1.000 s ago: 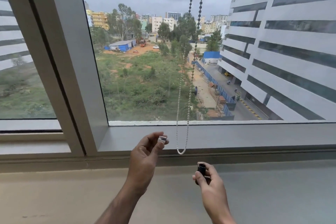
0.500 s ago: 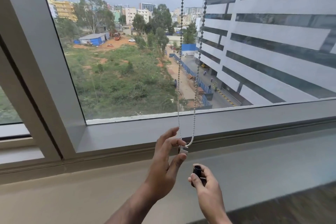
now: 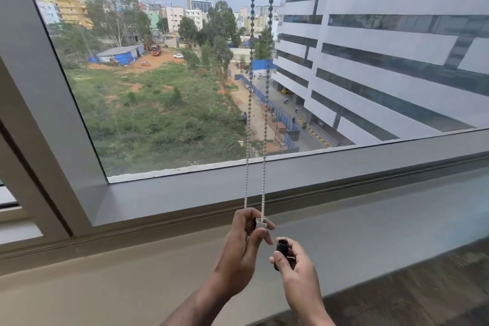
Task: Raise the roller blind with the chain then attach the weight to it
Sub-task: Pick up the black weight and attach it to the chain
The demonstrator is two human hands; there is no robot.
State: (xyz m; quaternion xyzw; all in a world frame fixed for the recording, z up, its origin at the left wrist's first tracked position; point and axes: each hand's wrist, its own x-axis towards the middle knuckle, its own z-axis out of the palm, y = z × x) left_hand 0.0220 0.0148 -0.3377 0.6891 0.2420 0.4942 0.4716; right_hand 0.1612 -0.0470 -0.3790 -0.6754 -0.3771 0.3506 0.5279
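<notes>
A beaded blind chain (image 3: 264,140) hangs as a double strand in front of the window, down to the sill. My left hand (image 3: 242,249) pinches the bottom of its loop together with a small silver-white clip piece (image 3: 260,224). My right hand (image 3: 296,264) is just below and to the right, fingers closed around a black cylindrical weight (image 3: 283,246) with its open end pointing up toward the clip. The two pieces are a few centimetres apart. The blind itself is out of view above.
A grey window frame (image 3: 344,167) and a wide beige sill (image 3: 132,286) run across in front of me. A vertical frame post (image 3: 47,114) stands to the left. A dark surface edge (image 3: 423,294) shows at the lower right. Buildings and greenery lie outside.
My left hand brought the silver clip to the chain's bottom loop and closed on both. My right hand lifted the black weight closer. The view shifted left and nearer.
</notes>
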